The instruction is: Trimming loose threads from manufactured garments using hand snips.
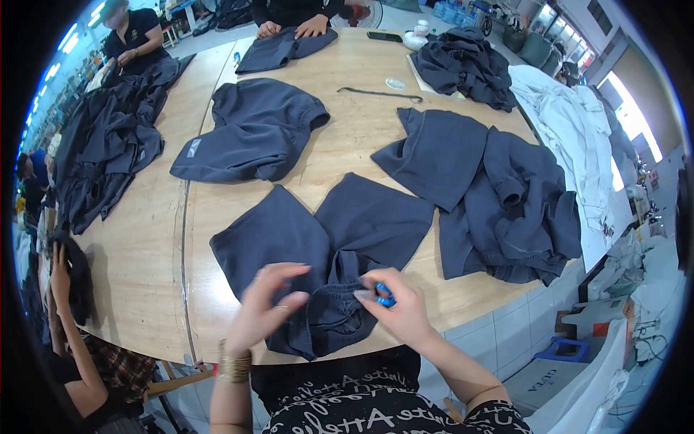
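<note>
Dark grey-blue shorts (278,230) lie in front of me, legs spread toward the far side and gathered waistband nearest my body. Over the left part of the waistband hovers my left hand (262,307), thumb and fingers apart, nothing between them. At the waistband's right side, my right hand (399,304) is closed around small blue-handled thread snips (385,294). Its thumb and index fingertips come together right at the waistband edge; whether they also pinch cloth or a thread cannot be made out.
More dark shorts (249,134) lie farther off on the wooden table (340,155). Dark garments pile up at right (520,210), far right (466,65) and left (108,137). A dark cord (379,94) and a phone (384,36) lie beyond. Co-workers handle cloth at the far and left edges.
</note>
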`<move>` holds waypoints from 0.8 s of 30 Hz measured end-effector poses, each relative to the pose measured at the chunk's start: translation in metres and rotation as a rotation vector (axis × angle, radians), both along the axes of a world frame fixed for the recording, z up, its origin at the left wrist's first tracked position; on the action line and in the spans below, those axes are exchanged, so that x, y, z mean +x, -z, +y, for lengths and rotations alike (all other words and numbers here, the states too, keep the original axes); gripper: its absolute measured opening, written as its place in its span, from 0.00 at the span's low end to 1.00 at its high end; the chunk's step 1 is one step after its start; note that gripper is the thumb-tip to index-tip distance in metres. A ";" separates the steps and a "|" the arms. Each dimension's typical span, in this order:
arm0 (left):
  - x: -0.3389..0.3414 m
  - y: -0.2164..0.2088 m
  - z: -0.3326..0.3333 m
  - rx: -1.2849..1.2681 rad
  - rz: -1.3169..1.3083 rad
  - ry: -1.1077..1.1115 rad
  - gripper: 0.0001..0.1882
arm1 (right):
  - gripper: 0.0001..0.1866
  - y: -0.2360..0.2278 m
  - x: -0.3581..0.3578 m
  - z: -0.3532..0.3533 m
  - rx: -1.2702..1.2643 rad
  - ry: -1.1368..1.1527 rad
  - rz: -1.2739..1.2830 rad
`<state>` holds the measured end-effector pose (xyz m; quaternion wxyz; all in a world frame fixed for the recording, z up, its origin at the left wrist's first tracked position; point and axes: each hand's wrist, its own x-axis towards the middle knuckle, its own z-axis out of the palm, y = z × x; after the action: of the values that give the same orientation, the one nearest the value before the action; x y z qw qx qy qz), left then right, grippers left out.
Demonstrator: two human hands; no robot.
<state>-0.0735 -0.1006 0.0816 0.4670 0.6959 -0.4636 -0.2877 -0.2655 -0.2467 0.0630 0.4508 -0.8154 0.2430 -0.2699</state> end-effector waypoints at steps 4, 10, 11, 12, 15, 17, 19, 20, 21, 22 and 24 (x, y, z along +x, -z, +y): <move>-0.012 0.035 -0.024 -0.002 -0.237 0.140 0.12 | 0.11 0.006 0.011 0.011 0.061 -0.081 -0.039; -0.015 0.045 -0.016 0.045 0.273 -0.047 0.11 | 0.16 0.008 0.014 0.018 -0.068 0.001 -0.052; -0.017 0.046 -0.016 0.034 0.265 -0.062 0.11 | 0.17 0.005 0.019 0.023 -0.116 0.001 -0.097; -0.019 0.046 -0.017 0.004 0.321 -0.083 0.10 | 0.19 0.010 0.024 0.024 -0.221 0.002 -0.089; -0.023 0.051 -0.016 -0.059 0.399 -0.115 0.09 | 0.19 0.019 0.037 0.030 -0.311 0.018 -0.076; -0.023 0.050 -0.017 -0.102 0.559 -0.148 0.07 | 0.18 0.018 0.042 0.028 -0.322 0.015 -0.083; -0.024 0.056 -0.016 -0.123 0.530 -0.169 0.08 | 0.15 0.019 0.045 0.025 -0.356 0.009 -0.152; -0.024 0.058 -0.016 -0.139 0.504 -0.184 0.08 | 0.15 0.020 0.046 0.024 -0.359 0.005 -0.153; -0.024 0.057 -0.016 -0.143 0.504 -0.186 0.08 | 0.14 0.021 0.046 0.023 -0.364 0.005 -0.160; -0.025 0.055 -0.016 -0.130 0.504 -0.192 0.07 | 0.13 0.022 0.046 0.022 -0.368 0.004 -0.167; -0.025 0.057 -0.016 -0.119 0.506 -0.199 0.07 | 0.12 0.018 0.045 0.019 -0.377 0.000 -0.131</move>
<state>-0.0986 -0.1168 0.0247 0.6339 0.6153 -0.2779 -0.3773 -0.2202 -0.2276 0.0446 0.3051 -0.8660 0.1584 -0.3632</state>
